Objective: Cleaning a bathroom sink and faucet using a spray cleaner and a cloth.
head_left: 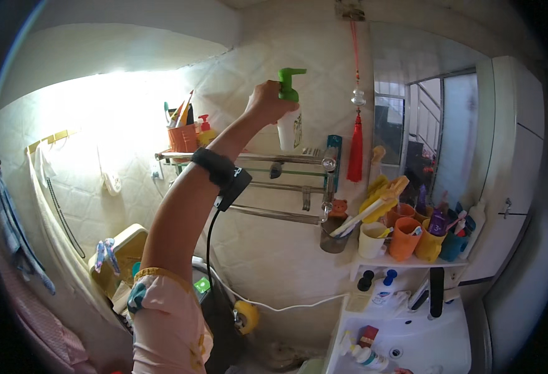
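Observation:
My left arm reaches up across the view to a metal wall shelf [268,159]. My left hand [271,103] is closed round the neck of a white pump bottle [288,134] with a green pump head. The bottle is upright, its base just above or on the shelf; I cannot tell which. An orange cup [183,137] with brushes and a small yellow bottle [206,132] with a red pump stand on the shelf's left end. Only a sliver of my right hand [403,371] shows at the lower edge, over the sink; its fingers are mostly hidden.
On the right, a white sink [436,336] with a black faucet [436,293] holds fallen bottles and a dark red box [368,336]. Above it, colored cups [405,237] line a ledge by a mirror. A red tassel [355,149] hangs beside the shelf; towels [21,218] hang left.

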Demonstrator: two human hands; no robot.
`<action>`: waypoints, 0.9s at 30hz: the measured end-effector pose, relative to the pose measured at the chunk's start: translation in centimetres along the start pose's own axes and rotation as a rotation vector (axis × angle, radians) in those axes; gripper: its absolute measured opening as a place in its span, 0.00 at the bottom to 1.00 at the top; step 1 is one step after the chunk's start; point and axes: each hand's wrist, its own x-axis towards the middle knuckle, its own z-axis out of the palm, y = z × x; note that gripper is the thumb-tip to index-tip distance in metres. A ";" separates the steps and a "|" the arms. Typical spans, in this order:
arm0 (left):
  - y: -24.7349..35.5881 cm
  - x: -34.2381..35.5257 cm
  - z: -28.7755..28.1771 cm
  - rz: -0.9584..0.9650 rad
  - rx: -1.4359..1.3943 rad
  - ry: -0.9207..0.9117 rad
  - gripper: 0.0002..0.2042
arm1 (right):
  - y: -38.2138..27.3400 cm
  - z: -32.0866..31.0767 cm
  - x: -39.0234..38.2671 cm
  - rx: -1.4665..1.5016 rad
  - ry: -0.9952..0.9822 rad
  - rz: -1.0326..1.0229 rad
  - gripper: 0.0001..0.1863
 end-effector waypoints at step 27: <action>-4.4 1.8 3.7 -0.195 -0.128 -0.201 0.26 | -2.6 -1.0 -2.8 -0.028 0.001 0.040 0.09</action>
